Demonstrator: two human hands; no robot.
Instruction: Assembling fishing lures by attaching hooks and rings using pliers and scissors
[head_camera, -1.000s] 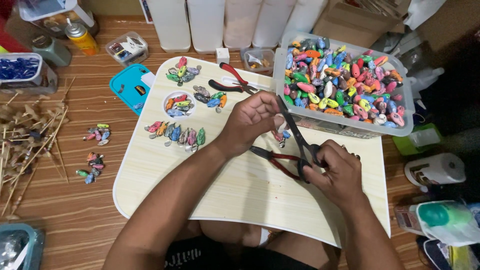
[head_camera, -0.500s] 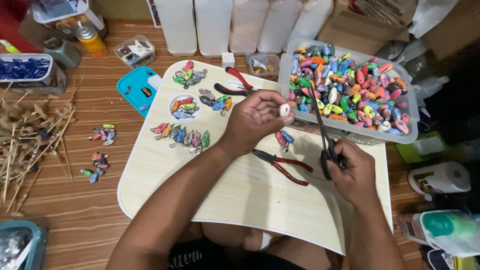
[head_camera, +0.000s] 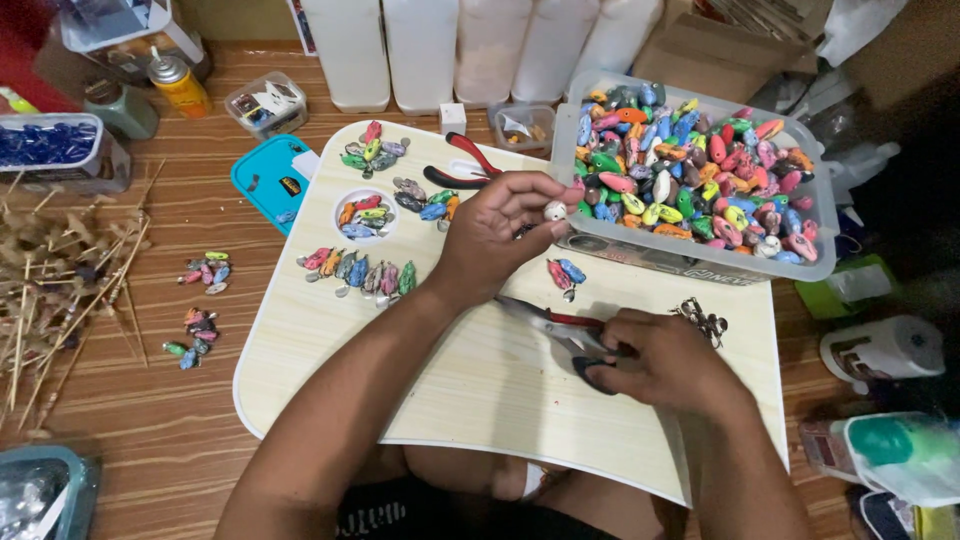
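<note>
My right hand (head_camera: 665, 365) has come down onto the near right part of the lap board (head_camera: 330, 400), fingers closed on the handles of the red-handled pliers (head_camera: 560, 325), which half a second ago it held raised toward the far right edge. My left hand (head_camera: 500, 235), mid-board, pinches a small white bead-like piece (head_camera: 554, 211) at the fingertips, unchanged. Judgement: tool lowered, piece being inspected beside the clear bin of coloured pieces (head_camera: 700, 170) at the far right corner.

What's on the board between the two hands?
In the head view, between the left hand and right hand lie red-handled pliers and two small painted lures on the pale board.
</note>
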